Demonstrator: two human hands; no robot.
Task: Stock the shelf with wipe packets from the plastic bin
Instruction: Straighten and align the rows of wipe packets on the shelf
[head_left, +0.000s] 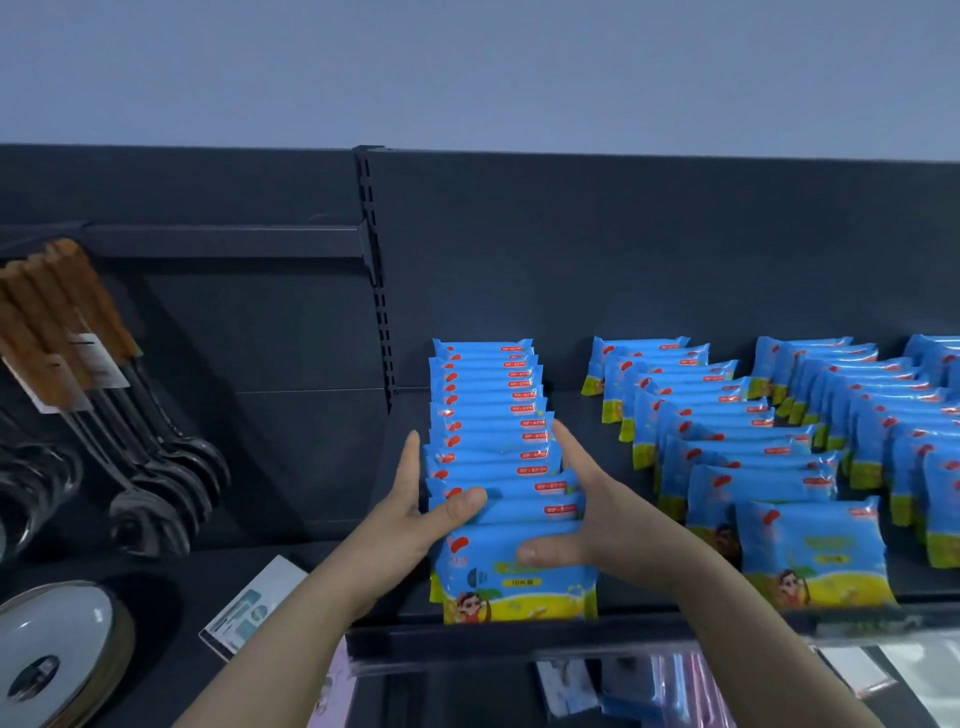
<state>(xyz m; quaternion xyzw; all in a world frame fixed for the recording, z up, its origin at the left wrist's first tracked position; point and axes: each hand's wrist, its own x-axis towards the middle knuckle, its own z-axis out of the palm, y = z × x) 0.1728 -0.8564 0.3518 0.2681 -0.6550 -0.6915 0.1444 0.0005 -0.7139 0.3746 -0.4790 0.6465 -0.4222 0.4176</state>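
A single head-worn wide-angle camera faced the dark shelf (571, 400) head-on from close range, tilted slightly downward, with the wall (467, 67) filling the top of view.

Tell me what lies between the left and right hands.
The front packets of the leftmost wipe row, pressed between left hand and right hand; the head view shows it.

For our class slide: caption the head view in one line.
The left hand and right hand press the sides of a row of wipe packets on the shelf.
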